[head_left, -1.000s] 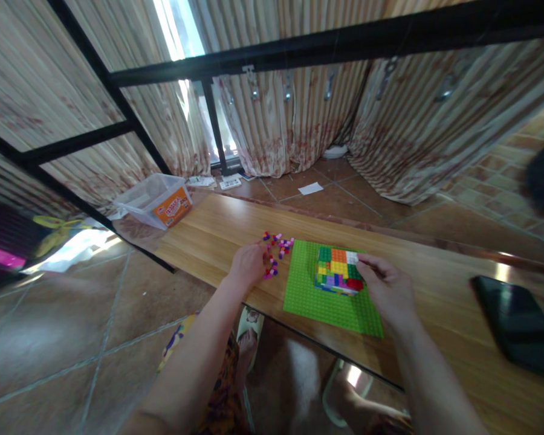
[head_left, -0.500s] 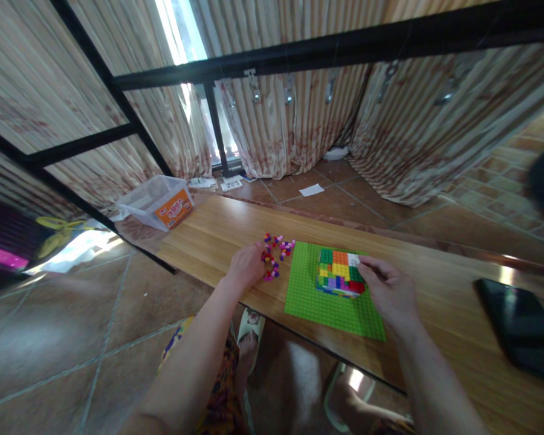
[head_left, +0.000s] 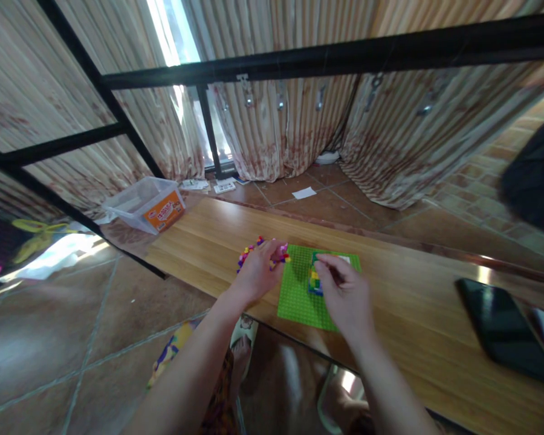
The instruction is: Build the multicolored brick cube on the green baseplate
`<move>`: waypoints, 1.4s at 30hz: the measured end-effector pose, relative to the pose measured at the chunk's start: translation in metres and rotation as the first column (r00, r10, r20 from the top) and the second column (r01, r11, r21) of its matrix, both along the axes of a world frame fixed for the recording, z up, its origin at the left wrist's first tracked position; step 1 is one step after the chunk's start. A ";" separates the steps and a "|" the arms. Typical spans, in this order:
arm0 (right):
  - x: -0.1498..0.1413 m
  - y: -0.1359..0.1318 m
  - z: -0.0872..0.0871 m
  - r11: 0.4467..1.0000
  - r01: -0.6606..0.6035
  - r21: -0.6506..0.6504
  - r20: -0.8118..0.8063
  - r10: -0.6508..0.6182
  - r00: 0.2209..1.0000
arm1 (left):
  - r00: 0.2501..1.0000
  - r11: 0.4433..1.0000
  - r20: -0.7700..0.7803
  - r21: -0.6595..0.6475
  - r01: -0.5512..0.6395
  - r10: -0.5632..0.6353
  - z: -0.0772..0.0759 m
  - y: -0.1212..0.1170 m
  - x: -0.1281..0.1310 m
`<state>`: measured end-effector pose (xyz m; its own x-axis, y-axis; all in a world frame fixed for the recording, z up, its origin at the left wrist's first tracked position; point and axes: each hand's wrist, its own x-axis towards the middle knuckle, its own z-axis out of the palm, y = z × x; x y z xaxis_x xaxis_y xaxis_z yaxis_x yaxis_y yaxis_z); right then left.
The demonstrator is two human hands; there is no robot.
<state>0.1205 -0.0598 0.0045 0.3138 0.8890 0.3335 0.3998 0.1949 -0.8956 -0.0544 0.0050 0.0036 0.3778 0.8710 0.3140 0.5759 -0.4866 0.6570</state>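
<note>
On the wooden bench [head_left: 217, 232] lies a green studded baseplate [head_left: 294, 296], and a block of stacked colourful toy bricks [head_left: 315, 281] stands on it. My right hand [head_left: 350, 296] covers most of that stack. Its thumb and forefinger come together over the stack's left part; anything between them is too small to make out. To the left, my left hand [head_left: 259, 273] reaches over a scatter of small loose bricks [head_left: 245, 255]. Its fingers are curled together at the pink and yellow ones beside the baseplate's edge, and whatever they grip is hidden.
A clear plastic box [head_left: 138, 205] with an orange label sits at the bench's far left end. Towards the right lies a black phone [head_left: 498, 326]. Behind the bench are a black metal rail [head_left: 272, 63], striped curtains and papers on the tiled floor.
My right hand has moved left, from the stack's right edge to over its top. My left hand has shifted right across the loose bricks. The view has turned slightly right.
</note>
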 end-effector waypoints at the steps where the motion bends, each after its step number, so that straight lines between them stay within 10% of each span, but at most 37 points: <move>1: -0.007 0.002 0.000 1.000 -0.017 -0.019 -0.032 0.016 0.999 | 0.999 1.000 0.030 0.019 0.017 -0.018 0.000 -0.003 0.003; 12: -0.027 0.019 -0.011 0.977 -0.184 -0.105 -0.232 0.156 0.960 | 0.982 0.997 0.171 0.043 0.071 -0.077 0.006 -0.019 0.008; 24: -0.054 0.026 -0.013 0.954 -0.261 -0.148 -0.628 0.113 0.770 | 0.787 0.905 0.612 -0.375 0.198 0.082 0.005 -0.013 -0.012; 42: -0.079 0.037 -0.030 0.937 -0.293 -0.188 -0.592 0.130 0.796 | 0.592 0.751 0.730 -0.590 0.296 0.340 -0.007 0.003 -0.037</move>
